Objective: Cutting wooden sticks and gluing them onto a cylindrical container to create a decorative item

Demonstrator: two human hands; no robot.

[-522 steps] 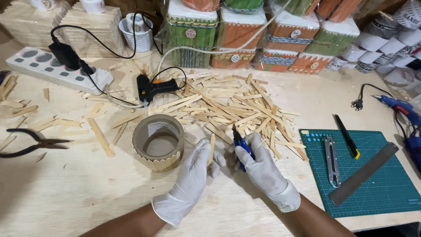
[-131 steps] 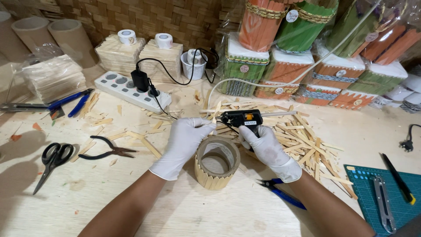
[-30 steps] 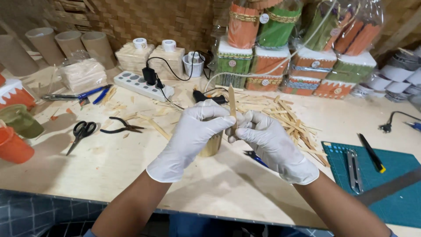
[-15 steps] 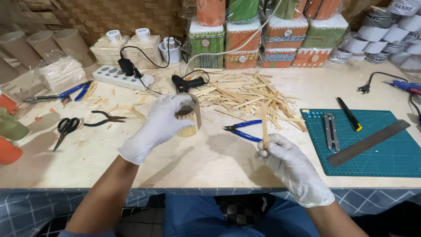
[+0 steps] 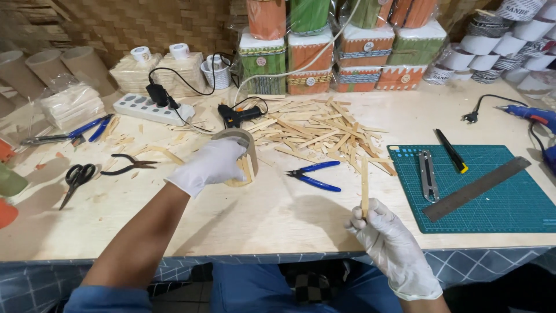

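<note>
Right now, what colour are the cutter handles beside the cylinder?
Blue handles on the cutters, clearest in the head view.

Cutters (image 5: 313, 174) between cylinder (image 5: 240, 159) left, cutting mat (image 5: 498, 197) right; stick pile (image 5: 315, 127) behind.

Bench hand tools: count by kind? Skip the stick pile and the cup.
Scissors: 1
Pliers and cutters: 3, black, blue by the sticks, blue at far left
Glue guns: 2, black, blue
Utility knives: 2, silver, black-yellow
Steel ruler: 1
Total: 9
</note>
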